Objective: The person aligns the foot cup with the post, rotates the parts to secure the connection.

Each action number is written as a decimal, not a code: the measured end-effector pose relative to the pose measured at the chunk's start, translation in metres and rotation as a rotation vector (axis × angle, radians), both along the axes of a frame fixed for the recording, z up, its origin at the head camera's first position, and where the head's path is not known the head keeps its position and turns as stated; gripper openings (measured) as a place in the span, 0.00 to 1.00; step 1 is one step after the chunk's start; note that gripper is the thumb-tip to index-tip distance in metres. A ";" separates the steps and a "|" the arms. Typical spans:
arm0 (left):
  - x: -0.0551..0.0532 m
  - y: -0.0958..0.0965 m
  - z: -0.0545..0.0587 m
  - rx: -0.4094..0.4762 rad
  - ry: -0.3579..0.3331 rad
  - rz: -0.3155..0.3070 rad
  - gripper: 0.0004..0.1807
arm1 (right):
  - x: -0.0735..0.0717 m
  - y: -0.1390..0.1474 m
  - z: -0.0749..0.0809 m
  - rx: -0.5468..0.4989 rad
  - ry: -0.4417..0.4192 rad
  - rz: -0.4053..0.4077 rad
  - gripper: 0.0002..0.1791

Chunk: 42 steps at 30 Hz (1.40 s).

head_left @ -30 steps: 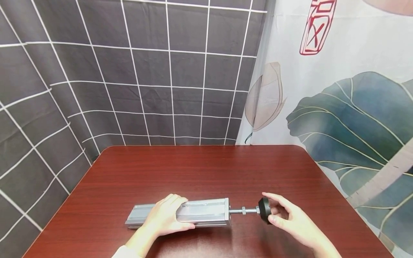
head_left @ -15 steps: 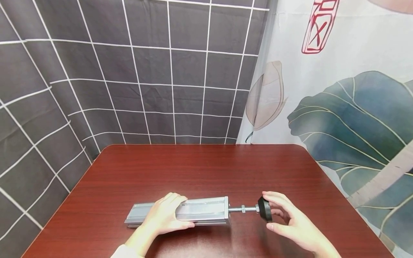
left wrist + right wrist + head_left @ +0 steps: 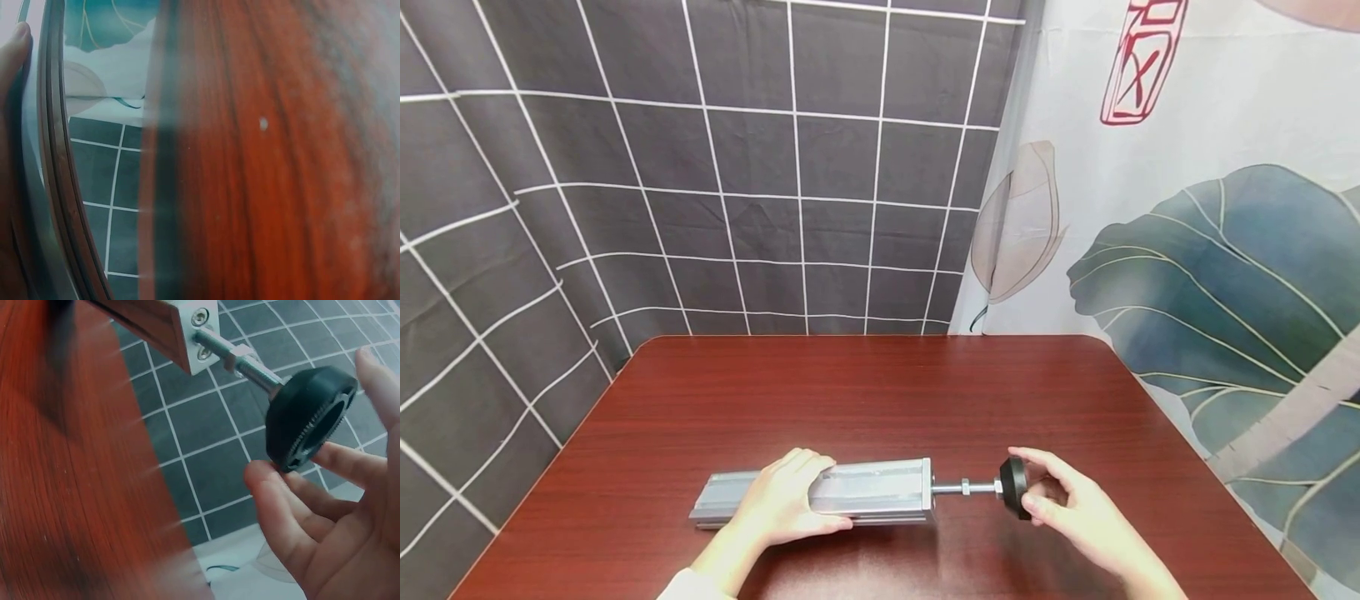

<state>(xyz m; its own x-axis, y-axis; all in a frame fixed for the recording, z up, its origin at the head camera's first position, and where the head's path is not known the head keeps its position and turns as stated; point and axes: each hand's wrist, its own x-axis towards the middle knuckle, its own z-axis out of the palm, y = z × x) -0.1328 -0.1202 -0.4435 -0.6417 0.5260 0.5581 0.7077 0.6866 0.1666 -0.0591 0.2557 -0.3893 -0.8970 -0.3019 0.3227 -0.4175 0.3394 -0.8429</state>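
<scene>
A silver aluminium profile [image 3: 872, 487] lies lengthwise over the front of the table. My left hand [image 3: 778, 504] grips it across the top, thumb along the near side. In the left wrist view only the profile's grooved edge [image 3: 62, 156] and part of the hand [image 3: 7, 69] show. From the profile's right end plate [image 3: 200, 337] a threaded rod [image 3: 951, 489] with a nut [image 3: 966, 487] sticks out, ending in a black levelling foot [image 3: 1013, 488]. My right hand [image 3: 1078, 508] holds this foot by its rim, fingers curled about it and thumb at the near edge.
The red-brown wooden table [image 3: 850, 392] reaches back to a dark grey curtain [image 3: 745, 167] with white grid lines. A pale curtain [image 3: 1075, 125] with leaf prints hangs on the right.
Half a second ago my right thumb stood off the levelling foot; now it is back against the rim. The left hand and the profile have stayed in place.
</scene>
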 end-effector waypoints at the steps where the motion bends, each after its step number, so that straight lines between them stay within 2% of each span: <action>1: 0.000 0.000 0.000 -0.001 -0.001 -0.001 0.35 | 0.001 0.001 0.000 0.014 -0.003 0.002 0.32; 4: -0.001 0.000 0.000 -0.003 -0.001 -0.004 0.35 | 0.002 0.008 0.000 0.036 -0.006 0.041 0.39; 6: -0.001 0.000 0.000 0.000 0.004 -0.005 0.35 | 0.001 0.011 -0.001 0.032 0.009 0.096 0.43; 9: 0.000 0.000 0.002 0.006 0.002 -0.006 0.35 | 0.000 0.014 -0.004 -0.004 0.014 0.203 0.44; 11: 0.000 0.000 0.002 0.007 -0.002 -0.004 0.35 | -0.001 0.013 -0.005 -0.005 0.023 0.225 0.42; 13: 0.000 0.000 0.002 0.004 -0.006 -0.003 0.35 | 0.000 0.012 -0.005 0.005 0.026 0.216 0.40; 19: 0.000 0.000 0.002 0.002 -0.001 0.000 0.35 | 0.001 0.008 -0.004 0.053 0.030 0.074 0.36; 24: 0.000 0.002 0.003 0.005 -0.011 0.002 0.35 | -0.002 0.004 -0.004 0.025 0.009 -0.002 0.30; 30: 0.001 0.001 0.002 0.001 -0.034 0.014 0.35 | -0.002 0.001 -0.003 -0.016 0.000 0.033 0.25; 33: 0.002 0.001 0.002 -0.001 -0.045 0.012 0.35 | 0.001 0.003 -0.002 0.014 -0.021 0.031 0.29; 36: 0.003 0.002 0.003 -0.001 -0.051 0.006 0.35 | 0.005 0.007 -0.002 0.040 -0.077 0.049 0.37; 40: 0.002 0.002 0.003 -0.003 -0.050 0.005 0.35 | 0.006 0.011 -0.004 0.027 -0.068 0.150 0.43; 42: 0.002 0.002 0.004 -0.003 -0.051 0.002 0.35 | 0.004 0.010 -0.005 0.016 -0.018 0.194 0.43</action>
